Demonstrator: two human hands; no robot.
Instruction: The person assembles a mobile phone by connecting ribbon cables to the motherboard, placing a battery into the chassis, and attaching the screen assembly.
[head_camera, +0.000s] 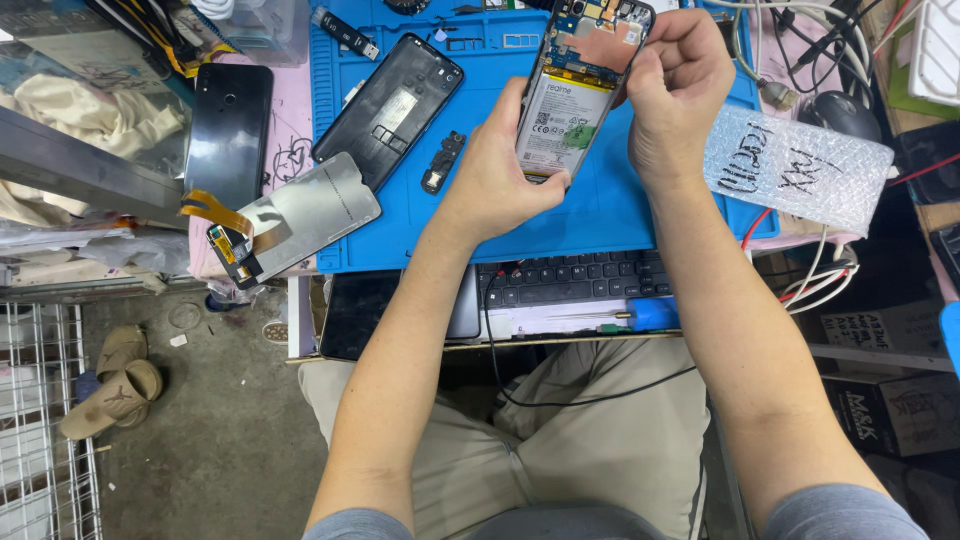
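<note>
Opened phone (575, 90) gripped at top centre of frame: left hand (500, 170) clasping bottom, right hand (678, 85) pinching top, above blue mat (620, 200).

Blue work mat (620, 215), black back cover (390, 105), metal plate (310, 212), small bracket (443, 160)
</note>
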